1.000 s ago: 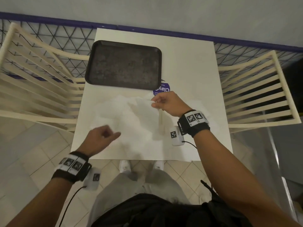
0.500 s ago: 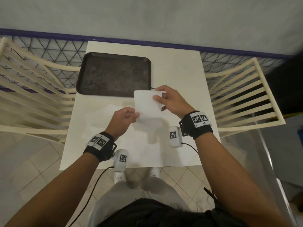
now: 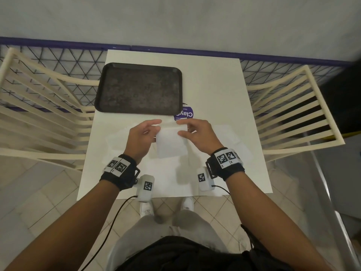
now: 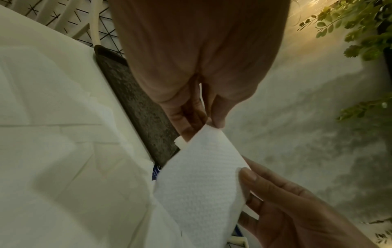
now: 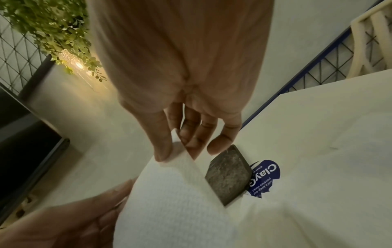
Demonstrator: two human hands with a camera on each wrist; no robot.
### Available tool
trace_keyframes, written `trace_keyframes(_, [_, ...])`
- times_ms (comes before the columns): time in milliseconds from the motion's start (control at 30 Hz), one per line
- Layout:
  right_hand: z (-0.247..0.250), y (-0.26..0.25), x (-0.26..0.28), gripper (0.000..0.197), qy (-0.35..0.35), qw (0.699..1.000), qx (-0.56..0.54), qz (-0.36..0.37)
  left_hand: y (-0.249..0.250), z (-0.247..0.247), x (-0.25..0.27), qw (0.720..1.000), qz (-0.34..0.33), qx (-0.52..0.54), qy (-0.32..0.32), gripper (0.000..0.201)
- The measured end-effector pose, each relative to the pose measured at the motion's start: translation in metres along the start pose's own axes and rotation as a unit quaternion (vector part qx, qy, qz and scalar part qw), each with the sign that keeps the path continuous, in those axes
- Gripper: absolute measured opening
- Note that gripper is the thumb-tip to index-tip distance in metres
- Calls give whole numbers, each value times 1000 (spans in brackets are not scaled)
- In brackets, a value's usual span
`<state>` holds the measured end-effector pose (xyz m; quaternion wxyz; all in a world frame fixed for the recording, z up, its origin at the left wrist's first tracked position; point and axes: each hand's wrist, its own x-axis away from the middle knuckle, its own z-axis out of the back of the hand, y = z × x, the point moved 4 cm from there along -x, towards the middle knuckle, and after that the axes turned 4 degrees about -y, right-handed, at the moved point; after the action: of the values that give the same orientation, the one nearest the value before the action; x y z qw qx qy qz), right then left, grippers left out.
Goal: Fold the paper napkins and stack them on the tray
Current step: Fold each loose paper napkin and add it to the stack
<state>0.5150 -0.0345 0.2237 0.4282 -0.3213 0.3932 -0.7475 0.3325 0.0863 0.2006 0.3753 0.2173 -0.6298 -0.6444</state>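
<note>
A white paper napkin (image 3: 172,142) hangs above the table between both hands. My left hand (image 3: 145,132) pinches its upper left corner between thumb and fingers (image 4: 218,117). My right hand (image 3: 195,132) pinches the upper right corner, thumb (image 5: 163,151) on the near face. The same napkin (image 4: 199,184) (image 5: 169,201) fills both wrist views. Further white napkins (image 3: 121,139) lie spread flat on the white table (image 3: 214,85). The dark rectangular tray (image 3: 139,89) sits bare at the table's far left.
A purple round "Clay" sticker or packet (image 3: 184,114) lies just right of the tray's near corner. Cream slatted chairs (image 3: 39,106) (image 3: 293,108) flank the table on both sides. A black mesh fence with a blue rail (image 3: 58,59) runs behind.
My left hand came up from the table's near left and took the napkin's left corner. The napkin, first lifted by the right hand alone, now hangs between both hands.
</note>
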Motion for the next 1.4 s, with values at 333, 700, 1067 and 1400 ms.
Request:
trace_keyframes(333, [6,-7,4,13,38,998,58,9,11,1,3,987,-95,-123,34,13])
trace_keyframes(700, [-8,-27,-3,14,21,997,62,41,13,-5,2,980,-128,-150,-2,10])
trace_keyframes(1067, [-14,-35,-12,13,44,998,26,25,8,-3,7,987,-95,-129,-14,22])
trace_keyframes(1400, [-17,-15,-6,10,95,988,-107,-65,-2,7,1,990,-80,-118,-20,36])
